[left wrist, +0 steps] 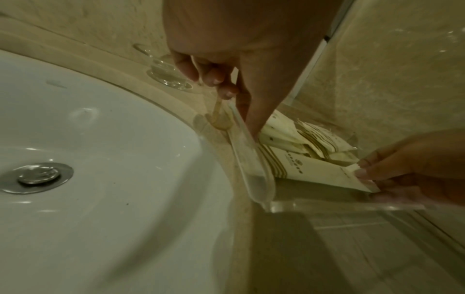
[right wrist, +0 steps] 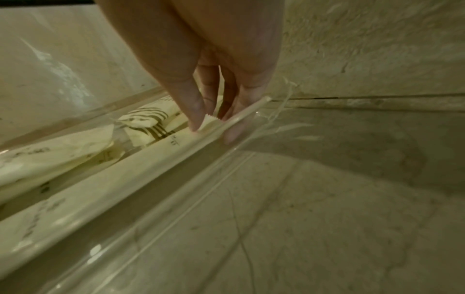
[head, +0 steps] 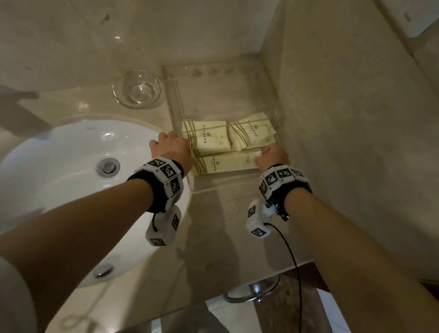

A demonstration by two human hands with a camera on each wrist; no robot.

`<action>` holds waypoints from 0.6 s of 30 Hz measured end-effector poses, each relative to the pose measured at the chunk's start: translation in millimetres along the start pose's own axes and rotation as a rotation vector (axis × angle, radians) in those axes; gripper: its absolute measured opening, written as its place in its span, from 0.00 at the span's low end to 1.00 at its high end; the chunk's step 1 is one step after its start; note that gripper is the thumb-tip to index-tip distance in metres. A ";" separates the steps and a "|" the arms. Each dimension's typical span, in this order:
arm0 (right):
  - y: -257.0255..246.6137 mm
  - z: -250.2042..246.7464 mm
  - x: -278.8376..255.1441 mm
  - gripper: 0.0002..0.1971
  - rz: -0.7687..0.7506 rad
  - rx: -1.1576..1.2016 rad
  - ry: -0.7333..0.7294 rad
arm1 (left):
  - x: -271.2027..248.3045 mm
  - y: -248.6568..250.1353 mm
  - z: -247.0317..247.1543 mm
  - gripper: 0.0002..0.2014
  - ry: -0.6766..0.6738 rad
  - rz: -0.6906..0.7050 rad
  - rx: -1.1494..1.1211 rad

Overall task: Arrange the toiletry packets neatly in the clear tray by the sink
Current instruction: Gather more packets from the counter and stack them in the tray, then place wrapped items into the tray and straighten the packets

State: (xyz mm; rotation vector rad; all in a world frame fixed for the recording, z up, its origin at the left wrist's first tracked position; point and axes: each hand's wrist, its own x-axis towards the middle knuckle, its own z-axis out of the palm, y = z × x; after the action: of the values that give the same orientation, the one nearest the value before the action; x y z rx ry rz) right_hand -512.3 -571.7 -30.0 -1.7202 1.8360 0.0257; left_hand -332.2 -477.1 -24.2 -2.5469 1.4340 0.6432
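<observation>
The clear tray (head: 224, 187) sits in the counter's corner, right of the sink. Cream toiletry packets with olive stripes lie inside: two side by side (head: 208, 135) (head: 248, 134), and a long one (head: 226, 164) along the front wall. My left hand (head: 170, 145) pinches the tray's left wall (left wrist: 254, 173), thumb inside and fingers outside (left wrist: 239, 113). My right hand (head: 271, 155) grips the front right corner (right wrist: 241, 113). Its thumb presses the long packet's (right wrist: 100, 185) serrated end and a finger shows outside the wall (right wrist: 214, 129).
The white basin (head: 64, 178) with its metal drain (head: 108, 167) lies just left of the tray. A small glass dish (head: 138, 88) stands behind the basin. A marble wall (head: 351, 125) rises right of the tray. Bare counter (head: 220, 233) lies in front.
</observation>
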 end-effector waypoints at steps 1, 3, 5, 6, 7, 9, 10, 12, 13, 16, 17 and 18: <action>-0.2 0.1 -0.4 0.16 0.004 0.005 0.011 | 0.4 -1.9 -0.8 0.18 0.002 0.004 -0.025; -0.7 -0.9 -1.2 0.16 0.019 0.035 0.017 | -1.9 -5.6 -5.7 0.14 -0.007 0.014 -0.110; -3.1 -3.4 -4.2 0.15 0.037 0.059 0.057 | -5.7 -10.2 -11.3 0.11 -0.006 0.015 -0.215; -5.8 -5.0 -6.1 0.16 0.041 0.056 0.090 | -8.5 -14.3 -15.2 0.11 0.002 0.010 -0.266; -9.2 -7.3 -8.7 0.17 0.038 0.050 0.122 | -11.8 -18.1 -19.5 0.11 0.008 0.000 -0.312; -21.5 -12.3 -15.9 0.17 0.006 0.065 0.174 | -17.4 -31.0 -29.2 0.12 0.026 -0.025 -0.392; -31.5 -14.2 -21.2 0.16 -0.027 0.090 0.182 | -20.2 -40.3 -35.1 0.12 0.035 -0.041 -0.431; -52.8 -14.9 -27.9 0.15 -0.110 0.159 0.173 | -24.2 -57.8 -45.9 0.11 0.045 -0.068 -0.507; -66.4 -13.4 -33.6 0.15 -0.154 0.192 0.167 | -27.8 -69.2 -51.4 0.11 0.062 -0.079 -0.539; -113.3 1.3 -56.6 0.14 -0.297 0.283 0.137 | -43.3 -107.1 -65.1 0.12 0.130 -0.120 -0.593; -130.4 8.9 -66.8 0.13 -0.356 0.296 0.114 | -49.2 -121.8 -68.7 0.13 0.159 -0.135 -0.611; -149.1 17.5 -80.1 0.12 -0.416 0.298 0.084 | -56.8 -139.2 -72.4 0.13 0.185 -0.157 -0.631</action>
State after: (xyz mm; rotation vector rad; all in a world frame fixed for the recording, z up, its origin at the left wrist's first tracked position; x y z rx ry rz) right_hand -372.3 -515.4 48.7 -1.8677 1.4174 -0.4712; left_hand -219.3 -382.7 54.5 -3.2320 1.1972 0.9825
